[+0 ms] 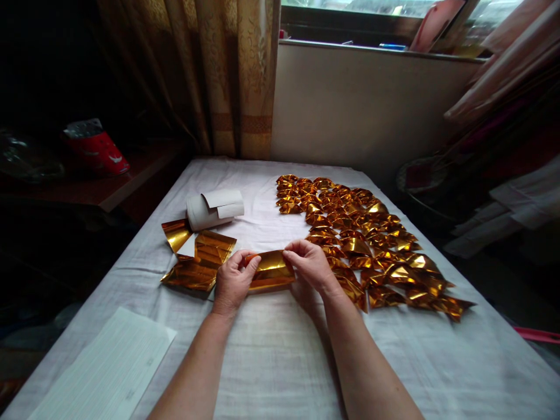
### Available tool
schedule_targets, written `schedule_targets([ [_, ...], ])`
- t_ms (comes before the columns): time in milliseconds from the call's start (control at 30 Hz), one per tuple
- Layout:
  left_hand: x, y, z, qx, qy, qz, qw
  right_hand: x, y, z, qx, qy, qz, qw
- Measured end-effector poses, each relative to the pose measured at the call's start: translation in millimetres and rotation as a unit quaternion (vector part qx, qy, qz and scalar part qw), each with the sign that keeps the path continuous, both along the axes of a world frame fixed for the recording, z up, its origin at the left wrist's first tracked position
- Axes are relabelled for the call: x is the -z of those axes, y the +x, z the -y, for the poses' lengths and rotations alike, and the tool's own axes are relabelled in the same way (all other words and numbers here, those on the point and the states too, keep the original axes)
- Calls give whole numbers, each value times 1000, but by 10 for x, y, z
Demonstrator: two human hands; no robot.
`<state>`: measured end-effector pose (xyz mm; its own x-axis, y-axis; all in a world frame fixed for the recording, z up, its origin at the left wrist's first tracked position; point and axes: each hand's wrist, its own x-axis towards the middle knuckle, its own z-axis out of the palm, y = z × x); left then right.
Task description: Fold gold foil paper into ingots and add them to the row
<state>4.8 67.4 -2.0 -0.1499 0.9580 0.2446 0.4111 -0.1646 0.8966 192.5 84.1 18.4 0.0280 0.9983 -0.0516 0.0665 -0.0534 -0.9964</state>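
Observation:
A gold foil sheet, rolled or folded into a short wide band, is held between both hands above the white cloth. My left hand grips its left end with thumb and fingers. My right hand pinches its upper right edge. To the left lies a loose stack of flat gold foil sheets. To the right spreads a large group of several folded gold foil pieces, laid in rows.
The table is covered in white cloth. A white paper roll lies behind the flat sheets. A white printed sheet sits at the front left edge. A dark side table with a red object stands left; curtain and wall behind.

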Motion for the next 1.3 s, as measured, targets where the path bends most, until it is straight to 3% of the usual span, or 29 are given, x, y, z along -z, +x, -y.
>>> schedule_targets([
  [367,-10,-5,12,-3,25,-55,998,22,-38,-3,24,-23,-14,999],
  [600,-12,-18,13,-5,27,-64,998,23,1,0,0,-28,37,999],
  [1033,27,-24,-2,7,15,-78,997,64,22,-3,-9,-45,-2,999],
  [1133,23,-25,3,4,34,-114,993,101,25,-12,-11,-35,16,999],
  [1300,12,-23,21,-34,65,-247,966,181,16,-16,0,-11,122,992],
])
